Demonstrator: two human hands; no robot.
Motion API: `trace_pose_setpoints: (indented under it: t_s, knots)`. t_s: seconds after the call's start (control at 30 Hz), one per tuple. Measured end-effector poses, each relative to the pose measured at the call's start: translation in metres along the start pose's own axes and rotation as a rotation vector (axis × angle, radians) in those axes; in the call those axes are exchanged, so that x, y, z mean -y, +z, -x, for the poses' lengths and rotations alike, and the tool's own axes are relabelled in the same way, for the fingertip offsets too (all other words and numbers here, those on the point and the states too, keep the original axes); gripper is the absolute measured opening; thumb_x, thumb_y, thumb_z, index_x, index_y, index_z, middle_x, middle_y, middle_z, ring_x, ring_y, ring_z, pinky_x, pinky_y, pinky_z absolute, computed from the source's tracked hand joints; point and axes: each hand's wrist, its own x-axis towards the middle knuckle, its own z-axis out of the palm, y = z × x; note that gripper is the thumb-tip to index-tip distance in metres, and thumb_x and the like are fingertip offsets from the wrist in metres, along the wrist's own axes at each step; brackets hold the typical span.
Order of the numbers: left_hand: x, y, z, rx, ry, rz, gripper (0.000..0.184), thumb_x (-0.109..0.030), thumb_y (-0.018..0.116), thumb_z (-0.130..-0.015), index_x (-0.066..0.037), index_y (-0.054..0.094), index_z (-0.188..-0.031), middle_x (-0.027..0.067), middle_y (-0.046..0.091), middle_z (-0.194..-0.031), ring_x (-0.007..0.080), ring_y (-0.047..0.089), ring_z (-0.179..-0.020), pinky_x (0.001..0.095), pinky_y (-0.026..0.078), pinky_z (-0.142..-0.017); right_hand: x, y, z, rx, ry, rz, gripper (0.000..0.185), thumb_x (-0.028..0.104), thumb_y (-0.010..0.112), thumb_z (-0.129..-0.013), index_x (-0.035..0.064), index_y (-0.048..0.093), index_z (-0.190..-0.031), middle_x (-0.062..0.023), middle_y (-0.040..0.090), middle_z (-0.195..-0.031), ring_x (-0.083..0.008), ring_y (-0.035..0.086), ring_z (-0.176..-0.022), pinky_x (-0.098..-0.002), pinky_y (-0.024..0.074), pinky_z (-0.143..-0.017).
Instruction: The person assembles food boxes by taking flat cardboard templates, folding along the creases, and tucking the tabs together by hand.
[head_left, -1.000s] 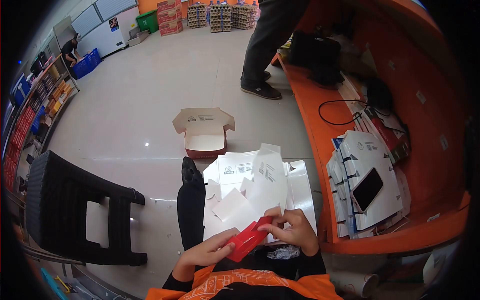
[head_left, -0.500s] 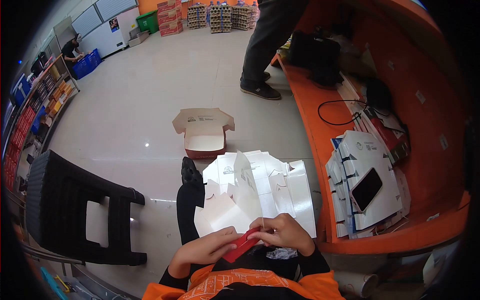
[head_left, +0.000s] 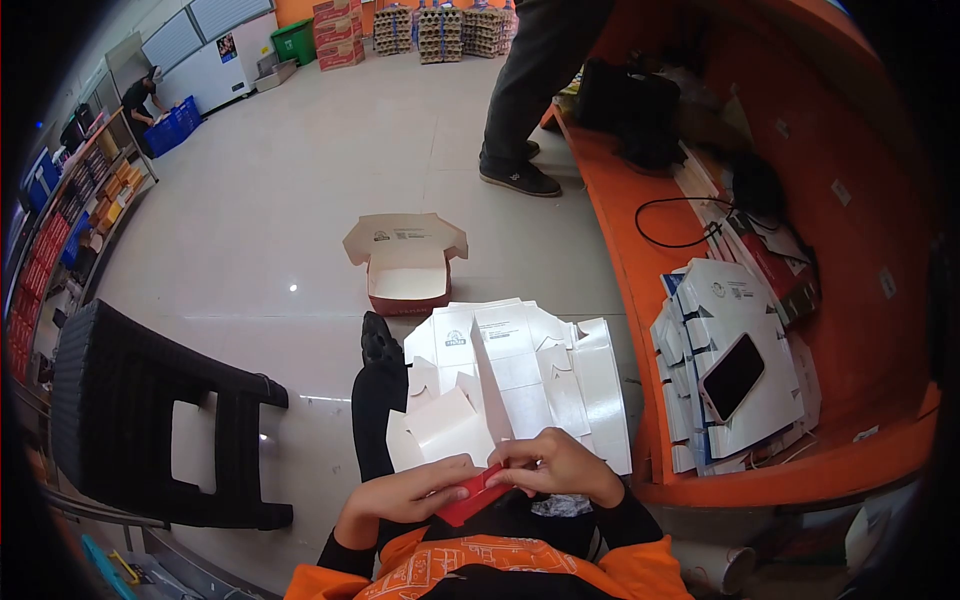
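Note:
A partly folded cardboard box point(head_left: 440, 428), white inside and red outside, rests on my lap over flat white box blanks point(head_left: 590, 400). Its red side wall point(head_left: 463, 506) faces my body, and one white panel point(head_left: 487, 385) stands up nearly edge-on. My left hand point(head_left: 415, 490) is closed on the red wall, thumb on top. At the corner of that wall, my right hand point(head_left: 560, 465) pinches the cardboard with thumb and fingers. The fingers partly hide the corner tabs.
An open folded box point(head_left: 410, 298) sits on the floor ahead. To the left stands a black plastic stool point(head_left: 150, 410). An orange shelf on the right holds white box blanks point(head_left: 740, 310) and a phone point(head_left: 733, 378). One person stands near the shelf; another bends over a blue crate point(head_left: 173, 127).
The upright white panel has turned from showing its printed face to nearly edge-on. Both hands have shifted slightly left and keep hold of the red wall.

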Motion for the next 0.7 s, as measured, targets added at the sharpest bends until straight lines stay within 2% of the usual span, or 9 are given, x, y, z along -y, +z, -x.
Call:
trace_pose_setpoints:
  t_s: [0.13,0.2,0.23,0.33,0.37,0.47,0.5,0.6,0.7]
  knots:
    - [-0.002,-0.001,-0.002,-0.012,0.047,0.025,0.029,-0.014,0.042,-0.096,0.001,0.047,-0.122,0.0148,0.052,-0.103,0.0242,0.052,-0.092,0.0306,0.042,-0.080,0.001,0.004,-0.001,0.025,0.012,0.064,0.012,0.016,0.067,-0.083,0.0051,0.065,-0.084,-0.0016,0.060,-0.055,-0.0102,0.058,-0.045,-0.0218,0.0431,-0.046]
    - [0.001,-0.004,-0.003,-0.016,0.037,-0.031,0.030,-0.013,0.047,-0.094,-0.001,0.050,-0.122,0.0156,0.056,-0.100,0.0244,0.056,-0.088,0.0306,0.044,-0.078,0.002,0.007,0.000,0.055,0.029,0.133,0.014,0.019,0.068,-0.083,0.0056,0.064,-0.080,-0.0013,0.062,-0.057,-0.0109,0.059,-0.045,-0.0220,0.0433,-0.046]
    - [-0.001,-0.006,-0.003,-0.016,0.030,-0.060,0.031,-0.013,0.050,-0.093,-0.002,0.051,-0.122,0.0160,0.058,-0.099,0.0244,0.058,-0.087,0.0306,0.046,-0.078,-0.004,0.012,0.002,0.017,-0.014,0.242,0.023,0.026,0.071,-0.080,0.0072,0.061,-0.087,-0.0007,0.061,-0.057,-0.0126,0.060,-0.046,-0.0225,0.0441,-0.046]
    - [-0.029,-0.014,-0.002,-0.276,-0.215,-0.082,0.034,-0.012,0.059,-0.087,-0.006,0.056,-0.120,0.0156,0.063,-0.087,0.0251,0.061,-0.073,0.0306,0.050,-0.070,0.005,0.020,0.006,-0.159,-0.001,0.435,0.045,0.036,0.074,-0.076,0.0092,0.056,-0.108,0.0000,0.059,-0.055,-0.0146,0.059,-0.045,-0.0242,0.0453,-0.045]
    - [-0.035,-0.015,-0.004,-0.399,-0.260,-0.124,0.035,-0.011,0.064,-0.082,-0.007,0.061,-0.117,0.0145,0.066,-0.082,0.0249,0.062,-0.064,0.0300,0.051,-0.064,0.010,0.024,0.007,-0.246,0.008,0.486,0.066,0.041,0.076,-0.071,0.0111,0.047,-0.122,-0.0004,0.057,-0.056,-0.0167,0.058,-0.044,-0.0256,0.0460,-0.045]
    - [-0.046,-0.005,-0.008,-0.562,-0.126,-0.137,0.034,-0.010,0.063,-0.083,-0.008,0.061,-0.117,0.0135,0.066,-0.083,0.0225,0.064,-0.073,0.0285,0.052,-0.065,0.009,0.032,0.009,-0.339,-0.009,0.825,0.064,0.036,0.072,-0.074,0.0080,0.047,-0.125,-0.0040,0.060,-0.064,-0.0213,0.061,-0.051,-0.0315,0.0467,-0.048]
    - [-0.054,-0.006,-0.007,-0.495,-0.243,-0.135,0.042,-0.014,0.065,-0.081,-0.007,0.057,-0.122,0.0176,0.063,-0.099,0.0274,0.059,-0.098,0.0319,0.050,-0.080,0.005,0.032,0.009,-0.375,-0.038,0.804,0.062,0.034,0.073,-0.073,0.0088,0.048,-0.124,-0.0039,0.060,-0.065,-0.0210,0.061,-0.052,-0.0312,0.0467,-0.048]
    - [-0.027,0.003,0.001,-1.047,-0.067,-0.764,0.060,-0.020,0.064,-0.084,-0.006,0.038,-0.136,0.0181,0.047,-0.128,0.0277,0.044,-0.122,0.0382,0.038,-0.099,-0.014,0.027,0.013,-0.466,-0.109,0.763,0.057,0.028,0.074,-0.070,0.0111,0.052,-0.120,-0.0037,0.062,-0.070,-0.0204,0.061,-0.054,-0.0302,0.0468,-0.048]
    - [0.032,-0.011,0.006,-1.626,-0.134,-0.333,0.082,-0.021,0.065,-0.083,-0.006,0.013,-0.144,0.0195,0.032,-0.138,0.0364,0.031,-0.129,0.0413,0.030,-0.103,-0.026,0.022,0.022,-0.530,-0.144,0.723,0.050,0.023,0.075,-0.069,0.0139,0.056,-0.114,-0.0026,0.063,-0.073,-0.0194,0.060,-0.055,-0.0291,0.0472,-0.049]
